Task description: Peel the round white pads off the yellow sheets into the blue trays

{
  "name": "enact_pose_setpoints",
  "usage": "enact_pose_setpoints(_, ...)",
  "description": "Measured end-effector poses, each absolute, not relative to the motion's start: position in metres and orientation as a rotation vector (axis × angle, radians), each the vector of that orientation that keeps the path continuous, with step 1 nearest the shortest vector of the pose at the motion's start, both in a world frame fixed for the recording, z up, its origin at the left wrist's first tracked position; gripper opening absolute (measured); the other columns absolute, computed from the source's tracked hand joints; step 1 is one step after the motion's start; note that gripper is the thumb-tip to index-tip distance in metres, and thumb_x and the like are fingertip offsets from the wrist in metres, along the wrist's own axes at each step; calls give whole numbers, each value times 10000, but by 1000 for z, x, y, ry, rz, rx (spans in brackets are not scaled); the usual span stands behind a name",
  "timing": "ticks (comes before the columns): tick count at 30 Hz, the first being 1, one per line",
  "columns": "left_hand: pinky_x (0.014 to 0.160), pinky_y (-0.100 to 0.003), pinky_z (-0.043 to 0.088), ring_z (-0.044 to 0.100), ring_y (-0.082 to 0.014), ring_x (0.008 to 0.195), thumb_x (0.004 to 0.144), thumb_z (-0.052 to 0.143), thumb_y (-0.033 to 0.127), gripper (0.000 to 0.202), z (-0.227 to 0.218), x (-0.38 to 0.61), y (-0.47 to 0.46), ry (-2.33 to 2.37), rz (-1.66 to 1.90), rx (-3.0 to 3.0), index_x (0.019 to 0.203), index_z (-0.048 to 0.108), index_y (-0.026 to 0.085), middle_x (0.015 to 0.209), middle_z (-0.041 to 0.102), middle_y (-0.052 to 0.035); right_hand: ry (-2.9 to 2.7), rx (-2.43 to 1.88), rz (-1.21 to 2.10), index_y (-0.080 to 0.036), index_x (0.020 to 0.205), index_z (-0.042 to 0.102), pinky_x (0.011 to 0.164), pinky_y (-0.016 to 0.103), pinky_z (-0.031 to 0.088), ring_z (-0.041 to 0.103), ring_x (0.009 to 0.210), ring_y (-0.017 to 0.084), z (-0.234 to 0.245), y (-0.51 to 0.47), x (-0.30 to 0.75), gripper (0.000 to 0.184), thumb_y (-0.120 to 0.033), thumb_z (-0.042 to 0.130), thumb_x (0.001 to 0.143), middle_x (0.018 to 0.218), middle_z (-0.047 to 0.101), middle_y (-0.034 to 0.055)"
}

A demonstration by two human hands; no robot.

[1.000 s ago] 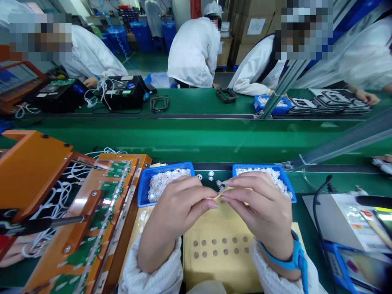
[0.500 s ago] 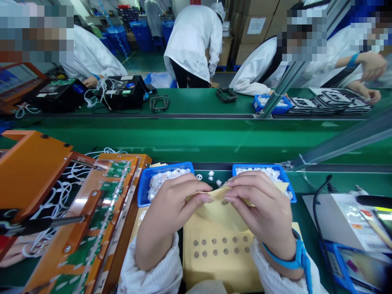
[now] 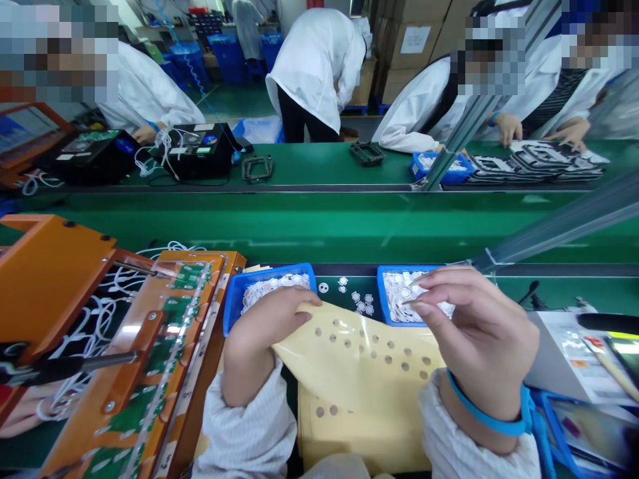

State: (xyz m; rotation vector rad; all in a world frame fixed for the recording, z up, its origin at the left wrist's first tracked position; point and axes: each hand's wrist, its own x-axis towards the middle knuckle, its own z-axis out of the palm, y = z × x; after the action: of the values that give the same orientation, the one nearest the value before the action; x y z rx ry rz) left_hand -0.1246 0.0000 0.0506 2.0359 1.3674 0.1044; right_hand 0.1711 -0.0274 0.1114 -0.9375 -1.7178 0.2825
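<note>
My left hand (image 3: 259,332) is closed on the left edge of a yellow sheet (image 3: 359,356) punched with round holes. The sheet is lifted and stretched out above another yellow punched sheet (image 3: 349,426) that lies flat below it. My right hand (image 3: 479,326) pinches a thin, almost clear layer near the sheet's right end, over the right blue tray (image 3: 384,299). A blue band is round my right wrist. Both blue trays, the left one (image 3: 234,299) too, hold several small white round parts. A few such parts (image 3: 362,303) lie loose between the trays.
An orange fixture (image 3: 150,346) with green circuit boards and white wires fills the left. A green conveyor belt (image 3: 319,226) runs across the middle. Papers and a blue device (image 3: 584,392) sit at the right. Several people in white coats work at the far bench.
My hands were together, pinching the sheet's top edge. Now they have drawn apart, the right hand moving right and up, and the holed yellow sheet has lifted off the stack.
</note>
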Motion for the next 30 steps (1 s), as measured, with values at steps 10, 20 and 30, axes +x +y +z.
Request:
enact_pose_setpoints(10,1031,-394,546,703,-281,1183,778,581,35,506,51,-102,6,1186,159,2155,1202,748,254,1279,760,-41,-1428,-1064,159,-282,835,752,708,466,537,691,839,299,114,-28,189,146,-188,848,892,852,716,40)
enact_pose_setpoints(20,1050,-357,540,716,-255,1183,828,552,-3,511,14,-45,29,1219,225,2239,1232,758,234,1282,773,-43,-1447,-1035,221,-270,871,763,734,444,536,693,864,282,112,-29,189,175,-109,830,878,882,731,40)
enact_pose_setpoints(30,1183,-590,435,497,-388,1471,933,703,174,395,32,-47,16,1333,248,2282,1326,705,212,1556,568,-162,-1462,-1008,251,-254,872,762,731,420,545,706,863,266,114,-28,190,161,-104,818,883,898,746,41)
